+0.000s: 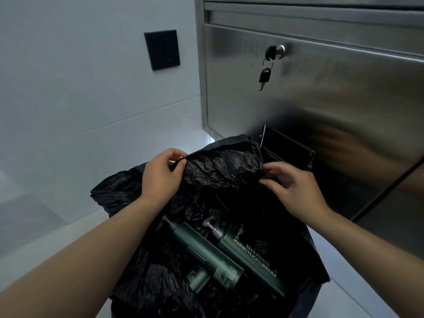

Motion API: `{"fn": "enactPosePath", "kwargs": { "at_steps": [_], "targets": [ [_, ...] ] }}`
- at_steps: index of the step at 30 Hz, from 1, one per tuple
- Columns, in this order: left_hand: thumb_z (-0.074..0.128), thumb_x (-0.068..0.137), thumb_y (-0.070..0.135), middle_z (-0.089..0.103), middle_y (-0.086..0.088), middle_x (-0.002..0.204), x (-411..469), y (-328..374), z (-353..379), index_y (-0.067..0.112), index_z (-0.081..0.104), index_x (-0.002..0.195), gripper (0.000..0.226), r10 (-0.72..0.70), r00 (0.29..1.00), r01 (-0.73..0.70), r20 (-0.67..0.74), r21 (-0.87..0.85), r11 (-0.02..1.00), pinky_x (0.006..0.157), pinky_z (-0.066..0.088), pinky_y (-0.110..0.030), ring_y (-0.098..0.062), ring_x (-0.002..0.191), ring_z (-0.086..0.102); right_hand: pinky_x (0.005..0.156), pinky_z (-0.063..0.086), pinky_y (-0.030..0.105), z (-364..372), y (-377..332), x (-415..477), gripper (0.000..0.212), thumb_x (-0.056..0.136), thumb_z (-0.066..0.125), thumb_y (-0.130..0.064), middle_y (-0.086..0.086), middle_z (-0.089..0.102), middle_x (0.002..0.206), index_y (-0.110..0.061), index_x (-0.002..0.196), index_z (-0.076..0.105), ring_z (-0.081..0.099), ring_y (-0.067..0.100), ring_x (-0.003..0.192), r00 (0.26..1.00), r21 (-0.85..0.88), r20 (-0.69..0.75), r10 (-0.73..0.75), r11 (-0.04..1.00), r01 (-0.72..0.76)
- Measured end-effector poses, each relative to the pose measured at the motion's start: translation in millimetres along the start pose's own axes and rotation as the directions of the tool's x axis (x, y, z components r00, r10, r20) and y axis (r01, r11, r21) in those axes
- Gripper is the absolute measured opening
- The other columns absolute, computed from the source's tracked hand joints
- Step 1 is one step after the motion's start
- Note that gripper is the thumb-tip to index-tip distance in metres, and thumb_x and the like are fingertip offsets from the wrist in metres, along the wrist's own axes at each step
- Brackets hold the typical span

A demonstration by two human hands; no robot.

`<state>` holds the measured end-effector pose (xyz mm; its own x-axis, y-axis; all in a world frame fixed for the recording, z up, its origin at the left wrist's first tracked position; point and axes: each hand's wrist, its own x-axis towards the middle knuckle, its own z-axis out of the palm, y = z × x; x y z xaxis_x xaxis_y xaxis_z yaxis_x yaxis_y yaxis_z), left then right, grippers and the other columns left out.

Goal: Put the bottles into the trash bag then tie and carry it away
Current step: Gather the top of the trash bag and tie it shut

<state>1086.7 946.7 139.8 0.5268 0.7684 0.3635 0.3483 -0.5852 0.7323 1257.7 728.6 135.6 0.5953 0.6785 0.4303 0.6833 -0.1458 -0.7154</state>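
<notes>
A black trash bag lies open below me, its crinkled far rim lifted. My left hand pinches the rim's left part and my right hand pinches its right part. Inside the bag lie three dark green bottles: a long pump bottle, a lettered pump bottle to its right, and a small bottle at the lower left. The bag's lower part runs out of view.
A stainless steel cabinet stands right behind the bag, with a key hanging from its lock and a dark slot low down. A white wall with a black switch plate is on the left. Pale floor surrounds the bag.
</notes>
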Motion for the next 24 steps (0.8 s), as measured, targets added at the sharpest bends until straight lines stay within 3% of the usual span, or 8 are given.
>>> {"fn": "enactPosePath", "kwargs": {
  "at_steps": [2, 7, 12, 15, 18, 24],
  "targets": [
    [0.061, 0.086, 0.02, 0.063, 0.025, 0.081, 1.8, 4.8, -2.0, 0.03, 0.065, 0.087, 0.01, 0.021, 1.0, -0.021, -0.001, -0.014, 1.0, 0.065, 0.037, 0.002, 0.011, 0.076, 0.058, 0.074, 0.052, 0.021, -2.2, -9.2, 12.6, 0.036, 0.073, 0.077, -0.015, -0.018, 0.067, 0.08, -0.044, 0.089, 0.064, 0.065, 0.003, 0.075, 1.0, 0.086, -0.026, -0.001, 0.996, 0.003],
    [0.058, 0.088, 0.021, 0.065, 0.015, 0.096, 13.1, 20.0, -15.1, 0.03, 0.064, 0.096, 0.013, 0.058, 0.994, -0.063, -0.093, -0.055, 0.997, 0.077, 0.04, -0.013, -0.002, 0.09, 0.058, 0.079, 0.052, 0.02, -6.2, -37.5, 53.3, 0.024, 0.081, 0.068, -0.01, -0.014, 0.071, 0.085, -0.034, 0.085, 0.065, 0.067, 0.004, 0.082, 0.993, 0.358, -0.114, 0.025, 0.933, 0.018],
    [0.057, 0.09, 0.026, 0.055, 0.016, 0.104, 13.1, 29.2, -32.7, 0.029, 0.063, 0.111, 0.022, 0.12, 0.983, -0.125, -0.138, -0.029, 0.992, 0.079, 0.029, 0.004, 0.011, 0.094, 0.044, 0.085, 0.053, 0.032, 7.7, -41.5, 66.0, 0.016, 0.085, 0.065, -0.011, -0.001, 0.071, 0.089, -0.027, 0.087, 0.064, 0.067, 0.012, 0.087, 0.99, 0.356, -0.091, 0.107, 0.932, -0.068],
    [0.061, 0.087, 0.023, 0.056, 0.013, 0.103, 3.1, 31.1, -37.4, 0.027, 0.063, 0.107, 0.02, 0.201, 0.975, -0.202, -0.092, 0.008, 0.979, 0.084, 0.028, 0.004, 0.009, 0.095, 0.045, 0.089, 0.051, 0.036, 10.7, -34.8, 69.0, 0.01, 0.085, 0.065, -0.015, 0.01, 0.071, 0.096, -0.017, 0.095, 0.064, 0.066, 0.021, 0.094, 0.97, 0.344, -0.123, 0.209, 0.926, -0.156],
    [0.064, 0.085, 0.023, 0.058, 0.013, 0.104, -10.0, 30.8, -35.2, 0.027, 0.063, 0.105, 0.02, 0.27, 0.963, -0.27, -0.015, 0.009, 0.963, 0.089, 0.032, -0.001, 0.006, 0.096, 0.051, 0.08, 0.051, 0.026, 9.7, -33.2, 73.0, 0.007, 0.084, 0.066, -0.021, 0.005, 0.071, 0.09, -0.026, 0.088, 0.063, 0.066, 0.013, 0.084, 0.95, 0.308, -0.195, 0.244, 0.935, -0.176],
    [0.07, 0.08, 0.024, 0.061, 0.01, 0.102, -53.7, 25.9, 2.6, 0.03, 0.063, 0.102, 0.024, 0.159, 0.969, -0.137, 0.189, -0.122, 0.983, 0.082, 0.041, -0.006, 0.002, 0.093, 0.056, 0.071, 0.051, 0.025, 19.1, -40.3, 78.9, 0.006, 0.083, 0.066, -0.027, 0.003, 0.07, 0.078, -0.03, 0.083, 0.06, 0.065, 0.01, 0.07, 0.909, 0.274, -0.294, 0.296, 0.937, -0.217]
  ]
}}
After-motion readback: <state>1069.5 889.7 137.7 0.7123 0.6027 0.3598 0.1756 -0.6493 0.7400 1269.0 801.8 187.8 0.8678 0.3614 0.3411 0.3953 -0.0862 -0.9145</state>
